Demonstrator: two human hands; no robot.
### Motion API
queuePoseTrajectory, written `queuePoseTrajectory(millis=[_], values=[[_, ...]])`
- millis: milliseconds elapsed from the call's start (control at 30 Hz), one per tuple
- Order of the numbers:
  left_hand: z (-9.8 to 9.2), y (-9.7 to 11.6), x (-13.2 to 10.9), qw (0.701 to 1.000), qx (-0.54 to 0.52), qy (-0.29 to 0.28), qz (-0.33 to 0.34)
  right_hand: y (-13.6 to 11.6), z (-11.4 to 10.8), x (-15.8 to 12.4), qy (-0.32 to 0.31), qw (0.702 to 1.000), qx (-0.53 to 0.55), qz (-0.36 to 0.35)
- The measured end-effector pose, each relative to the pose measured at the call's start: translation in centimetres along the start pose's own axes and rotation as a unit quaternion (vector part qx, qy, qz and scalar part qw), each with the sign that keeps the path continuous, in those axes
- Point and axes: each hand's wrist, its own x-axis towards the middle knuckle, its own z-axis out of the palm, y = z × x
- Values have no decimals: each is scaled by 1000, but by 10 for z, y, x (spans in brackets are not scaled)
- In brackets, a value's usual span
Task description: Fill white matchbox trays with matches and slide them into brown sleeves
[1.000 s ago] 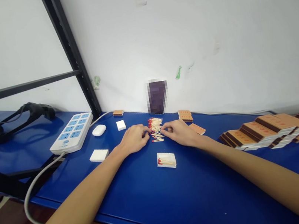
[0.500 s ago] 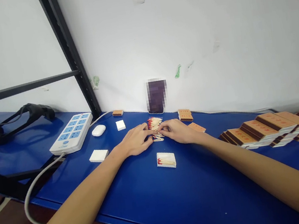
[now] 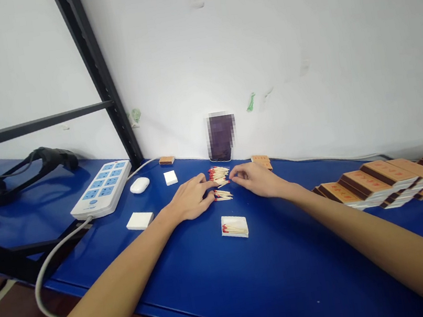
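Observation:
On the blue table in the head view lies a pile of red-headed matches (image 3: 219,173), with a smaller row of matches (image 3: 223,195) split off on its near side. My left hand (image 3: 192,197) rests at their left edge, fingers apart, the index and thumb tips touching the matches. To the right of the pile, my right hand (image 3: 255,179) hovers close to the match ends with its fingers curved and thumb slightly apart; no match shows clearly in it. Nearer to me sits a white matchbox tray (image 3: 238,219) with several matches inside it.
A phone (image 3: 221,138) leans on the wall behind the pile. Many matchboxes (image 3: 388,173) are stacked at right. To the left are white trays (image 3: 139,220), a white earbud case (image 3: 139,185) and a power strip (image 3: 101,189). A black headset (image 3: 50,158) lies further left.
My right hand has drawn back slightly to the right from the matches, its fingers parting. A gap now shows between the near row and the pile. My left hand has barely moved.

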Motion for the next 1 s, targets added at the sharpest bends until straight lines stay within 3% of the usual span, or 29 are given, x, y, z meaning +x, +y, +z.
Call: queuePoseTrajectory(millis=[633,1000], values=[[1,-2,0,1000,-13,-24,6,7,9,4,-36,999,-27,-10],[0,-1,0,999,6,-46,6,3,-4,-1,-96,993,-62,0]])
